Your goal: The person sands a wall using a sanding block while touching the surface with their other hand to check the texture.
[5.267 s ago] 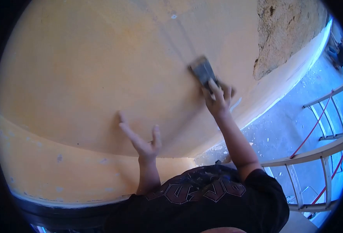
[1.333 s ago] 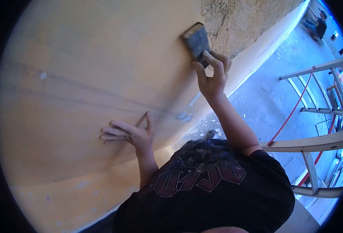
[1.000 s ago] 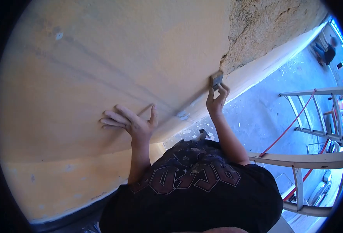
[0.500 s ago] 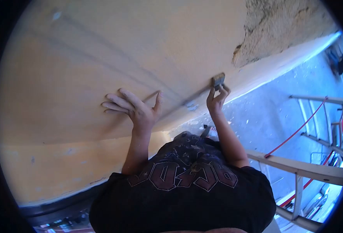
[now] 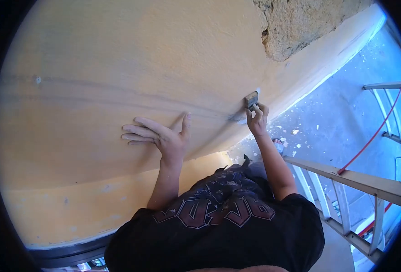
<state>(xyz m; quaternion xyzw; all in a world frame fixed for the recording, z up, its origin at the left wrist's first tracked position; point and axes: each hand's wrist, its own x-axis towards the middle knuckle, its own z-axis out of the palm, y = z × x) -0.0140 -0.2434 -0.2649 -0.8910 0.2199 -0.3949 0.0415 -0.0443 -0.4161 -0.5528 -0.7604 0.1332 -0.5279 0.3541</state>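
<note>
My right hand is closed on a small grey and tan block that looks like a sanding block, held against the yellow-orange wall. A pale patch with a grey smear lies on the wall just beside it. To the left, my left hand is open against the wall, fingers spread and thumb pointing up, holding nothing. Its fingertips look dusty.
Rough exposed masonry breaks the wall surface at the upper right. A metal ladder with a red cord stands at right. Pale flakes are scattered on the floor. A dark rail runs along the lower left.
The view has turned, so the wall marks and ladder appear shifted. The block sits slightly lower and further left in view, still in my right hand. My left hand stays spread against the wall.
</note>
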